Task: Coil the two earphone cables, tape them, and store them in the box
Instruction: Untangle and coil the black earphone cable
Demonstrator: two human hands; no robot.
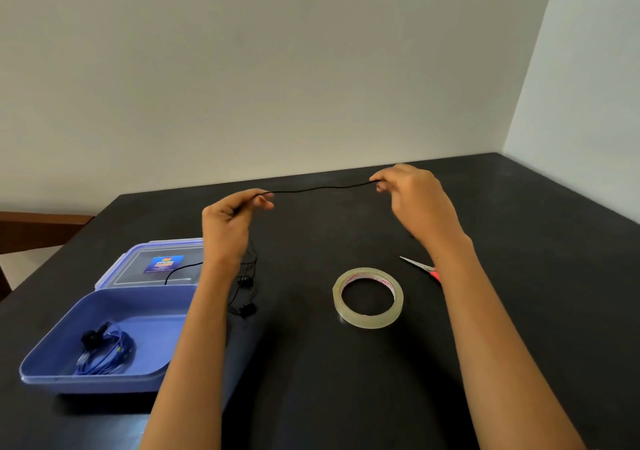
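A black earphone cable (318,188) is stretched nearly straight above the table between my two hands. My left hand (230,221) pinches one part of it, and my right hand (412,195) pinches its end. The remaining length hangs below my left hand, with the black earbuds (246,294) lying on the table and a loop trailing over the lid. A coiled blue earphone cable (104,349) lies inside the open purple box (114,297). A roll of clear tape (368,297) lies flat on the table between my forearms.
The box's clear lid (156,262) lies open behind the box, at the left. Red-handled scissors (420,267) lie right of the tape, partly hidden by my right forearm. The black table (346,380) meets the wall at the back and right.
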